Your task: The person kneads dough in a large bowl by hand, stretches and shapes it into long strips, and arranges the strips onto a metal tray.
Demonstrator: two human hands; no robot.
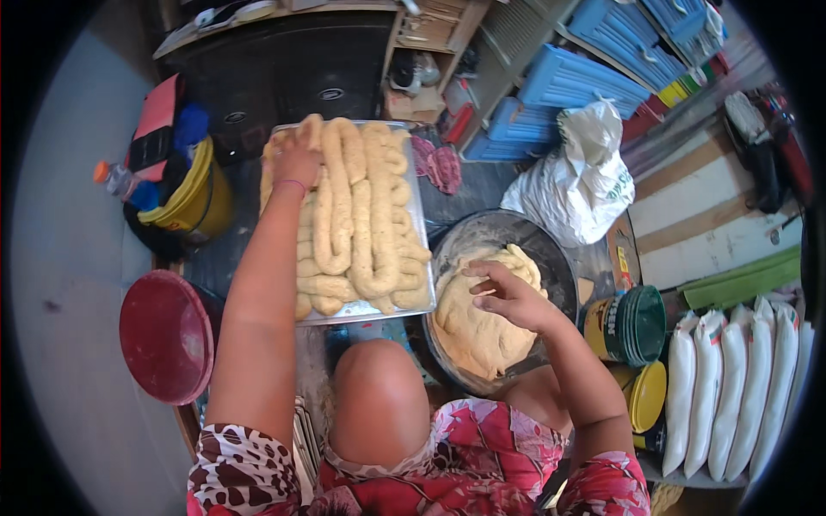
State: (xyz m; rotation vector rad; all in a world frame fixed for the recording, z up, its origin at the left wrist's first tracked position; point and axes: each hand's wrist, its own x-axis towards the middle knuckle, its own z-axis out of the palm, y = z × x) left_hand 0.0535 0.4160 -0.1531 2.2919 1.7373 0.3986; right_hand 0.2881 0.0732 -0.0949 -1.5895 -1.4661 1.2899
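Observation:
A metal tray [420,225] carries several thick ropes of pale yellow dough [360,215], folded into long loops and stacked on more dough. At the tray's far left corner, my left hand [295,162] is closed over the end of a dough rope; its fingertips are partly hidden. To the right stands a black basin [564,258] with a large, soft mass of dough [477,331] inside. Just above that dough hovers my right hand [514,298], empty, fingers stretched and thumb apart.
A dark red bucket [166,337] and a yellow bucket [209,193] stand at left. Beyond the basin sits a white sack [572,176]. Green-topped [641,325] and yellow-lidded tubs [647,397] flank its right side, near filled white bags [736,387]. A pink cloth [443,168] lies behind the tray.

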